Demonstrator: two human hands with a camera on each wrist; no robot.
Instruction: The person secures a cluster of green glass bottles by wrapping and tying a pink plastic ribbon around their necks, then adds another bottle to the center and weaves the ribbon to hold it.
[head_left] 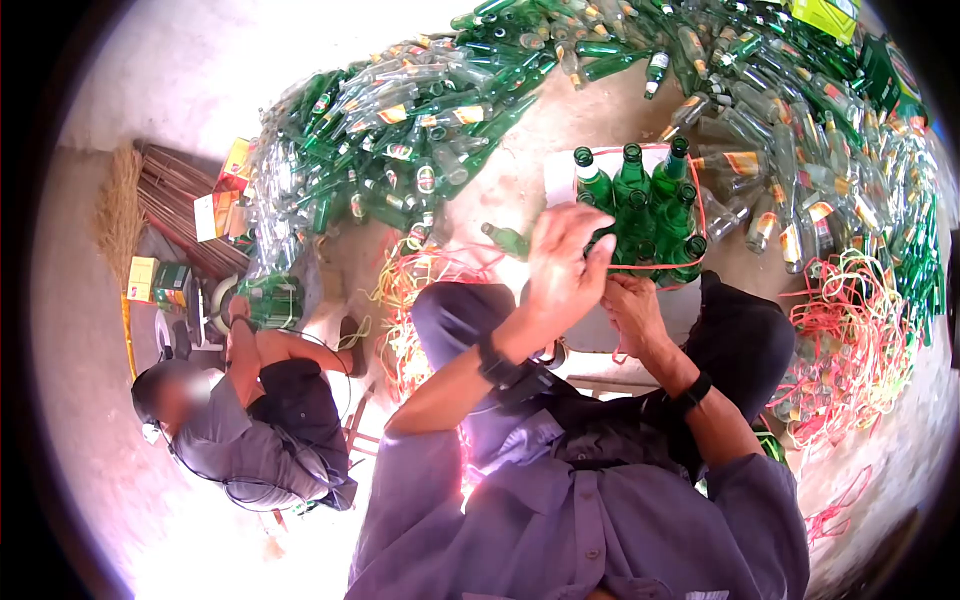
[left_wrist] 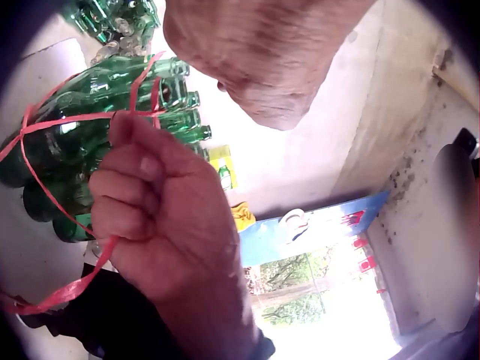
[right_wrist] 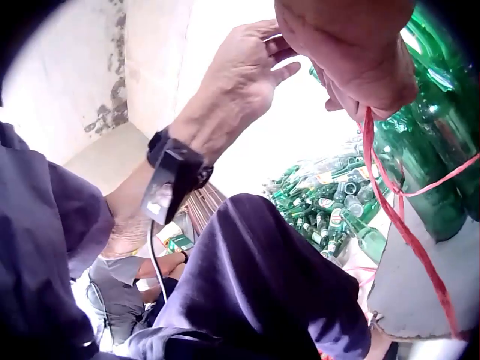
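A bundle of green glass bottles (head_left: 636,215) stands upright on a pale board (right_wrist: 405,292) between the person's knees. Round the bundle runs a red plastic strap (left_wrist: 71,120), crossing over itself at the bottles' side in the left wrist view. The right hand (head_left: 635,312), low at the bundle's near side, grips this strap in a fist (left_wrist: 150,195); a loose tail (right_wrist: 412,240) hangs from it. Raised beside the bundle's left, the left hand (head_left: 565,262) has its thumb apart from loosely bent fingers (right_wrist: 276,49), with nothing visible between them.
Heaps of green and clear bottles (head_left: 370,130) spread across the floor in front and to the right. Tangled red and yellow straps (head_left: 845,340) lie on both sides. Another person (head_left: 260,430) sits at left, near a broom (head_left: 120,215) and boxes (head_left: 215,215).
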